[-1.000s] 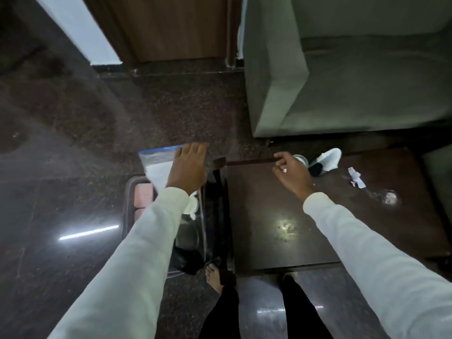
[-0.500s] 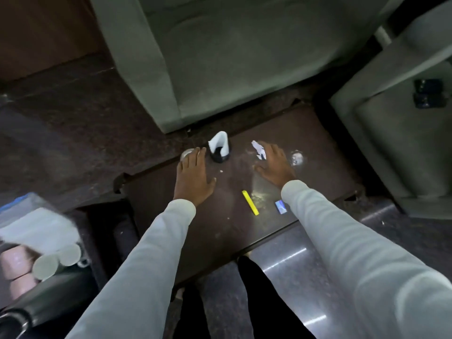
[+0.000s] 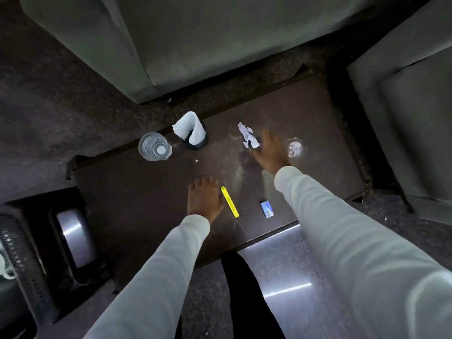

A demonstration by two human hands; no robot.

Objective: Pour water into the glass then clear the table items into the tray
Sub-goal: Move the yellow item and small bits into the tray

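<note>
The glass [image 3: 154, 146] stands upright at the table's [image 3: 137, 192] far left edge, clear, and seems to hold water, though the top-down view is too dim to be sure. If so, the pour is done and clearing is under way. 5 items are left on the table: glass, napkin holder [image 3: 193, 133], paper scrap [image 3: 247, 135], yellow strip [image 3: 230, 202] and small blue packet [image 3: 267, 209]. The right hand [image 3: 270, 152] reaches flat, fingers together, its tips at the scrap; whether it pinches it I cannot tell. The left hand [image 3: 204, 199], fingers loosely together, lies just beside the strip. The tray [image 3: 31, 267] sits on the floor at the left.
</note>
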